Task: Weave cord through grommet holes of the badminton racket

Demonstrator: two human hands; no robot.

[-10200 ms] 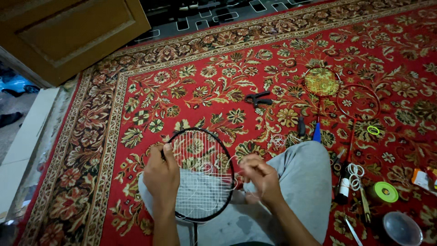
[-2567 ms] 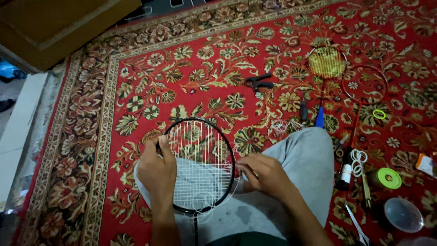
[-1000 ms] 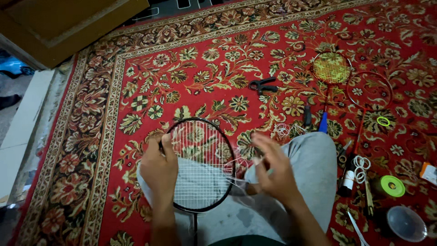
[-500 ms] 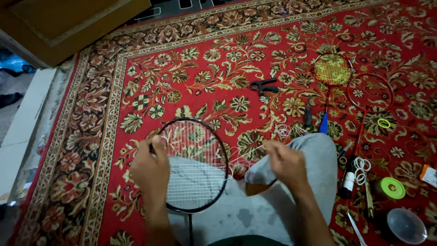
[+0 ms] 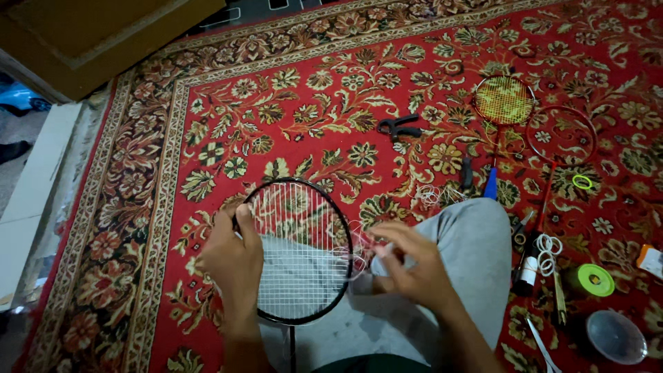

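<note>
A black-framed badminton racket [image 5: 298, 200] lies over my lap, partly strung with white string. My left hand [image 5: 233, 259] grips the left side of its frame. Beside the frame's right edge, my right hand [image 5: 413, 266] pinches a loose end of white string [image 5: 359, 250] that leads into the string bed. My grey trouser leg [image 5: 476, 242] is under that hand. The racket's shaft runs down out of view between my arms.
On the red patterned carpet [image 5: 311, 103]: black pliers [image 5: 399, 127], a yellow-strung racket [image 5: 503, 100], an unstrung red frame [image 5: 561, 135], a coil of white string [image 5: 434, 195], green tape roll [image 5: 595, 280], a clear round lid [image 5: 616, 336], small tools. A wooden door [image 5: 90, 34] stands far left.
My right hand has drawn back toward the racket's right edge, pulling string through. My left hand stays on the frame, which shifted slightly.
</note>
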